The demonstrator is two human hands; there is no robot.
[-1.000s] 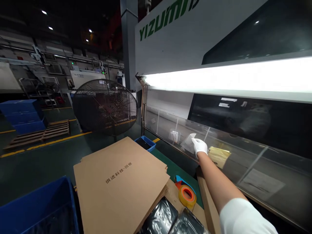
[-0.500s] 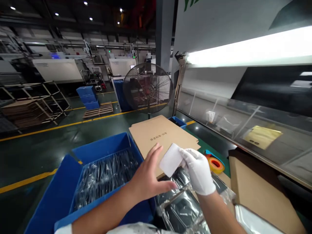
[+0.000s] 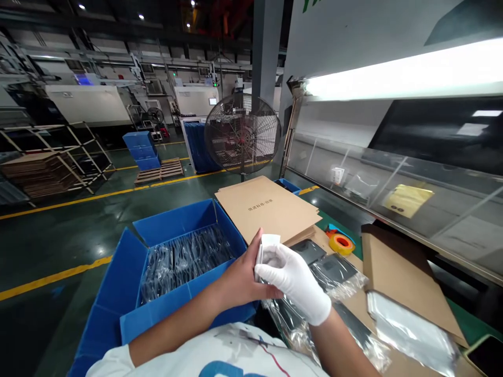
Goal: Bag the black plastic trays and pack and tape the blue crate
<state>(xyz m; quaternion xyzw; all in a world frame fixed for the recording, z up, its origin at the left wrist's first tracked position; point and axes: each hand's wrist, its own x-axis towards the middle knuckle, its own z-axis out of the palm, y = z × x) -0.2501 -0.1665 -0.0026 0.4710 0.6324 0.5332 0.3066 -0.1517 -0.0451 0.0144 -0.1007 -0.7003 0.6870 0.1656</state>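
Just right of the open blue plastic box [image 3: 176,225], a small piece of white paper [image 3: 271,240] is between two hands. The bare left hand [image 3: 245,272] forms a loose C against it, its grip unclear; the white-gloved right hand [image 3: 298,283] pinches it with curled fingers, seemingly for control. Inside the box, clear-bagged dark flat pieces [image 3: 184,262] stand on edge, probably to save room.

- One bare left hand [image 3: 244,275], one gloved right hand [image 3: 293,277], centre
- One white piece [image 3: 271,240], centre
- One large fan [image 3: 242,137], upper centre
- One open blue box [image 3: 176,217], lower left
- One yellow tape roll [image 3: 335,246], right of centre
- One phone [image 3: 487,357], lower right
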